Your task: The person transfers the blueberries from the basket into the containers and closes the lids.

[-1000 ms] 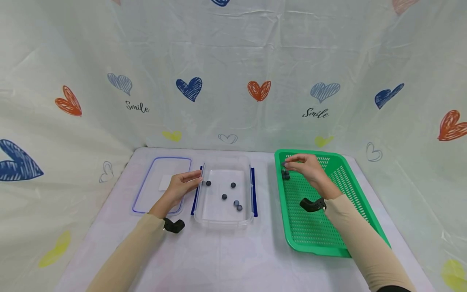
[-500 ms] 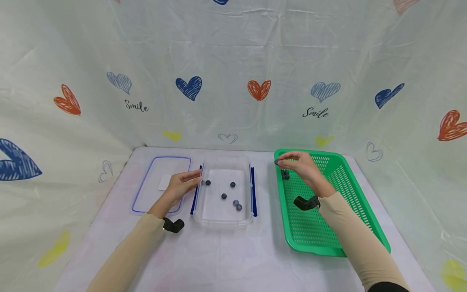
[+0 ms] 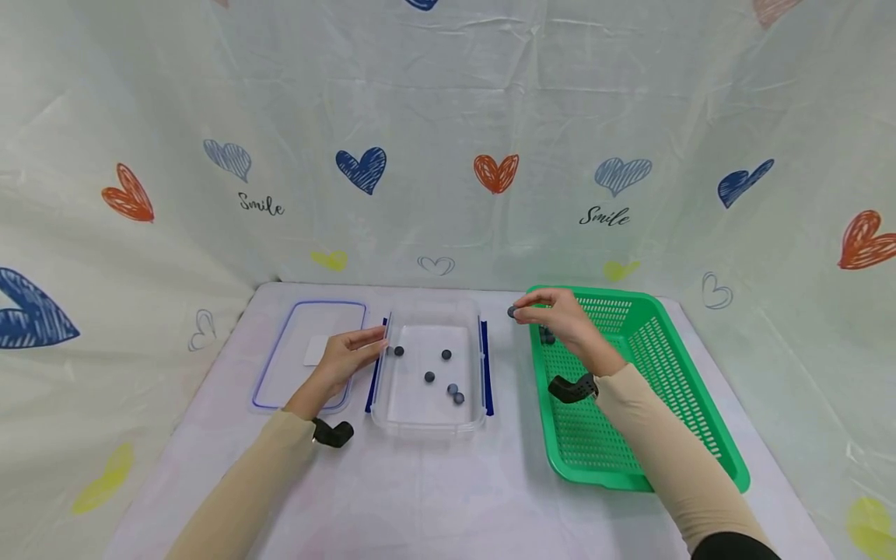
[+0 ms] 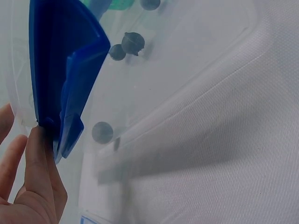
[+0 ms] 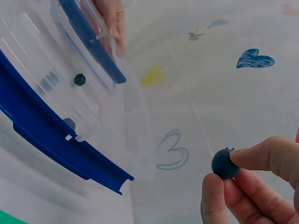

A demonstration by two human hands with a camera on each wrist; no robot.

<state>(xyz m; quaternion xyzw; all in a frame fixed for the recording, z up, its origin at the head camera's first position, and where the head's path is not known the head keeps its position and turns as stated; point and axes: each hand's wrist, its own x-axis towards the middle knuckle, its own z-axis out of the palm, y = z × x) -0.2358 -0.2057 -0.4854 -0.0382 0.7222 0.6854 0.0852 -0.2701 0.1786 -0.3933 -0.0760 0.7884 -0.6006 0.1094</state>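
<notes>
A blueberry [image 5: 224,164] is pinched between the thumb and fingertips of my right hand [image 3: 563,320], just off the left rim of the green basket [image 3: 554,459]. More dark blueberries [image 3: 547,336] lie in that basket's far left corner, partly under the hand. My left hand [image 3: 344,359] touches the left side of the clear plastic container [image 3: 427,427] with its fingers fairly straight, by the blue side latch [image 4: 70,60]. Several blueberries [image 3: 429,377] are spread over the container's bottom. Both its blue latches hang unfastened.
Left of the container a clear lid [image 3: 280,350] with a blue edge lies flat, partly behind the left hand. The white-covered table [image 3: 420,490] meets a heart-printed curtain [image 3: 448,155] at the back. The basket's raised rim stands right of the container.
My right hand has moved left with the blueberry, from inside the basket to over its left rim. The left hand and the container have stayed in place.
</notes>
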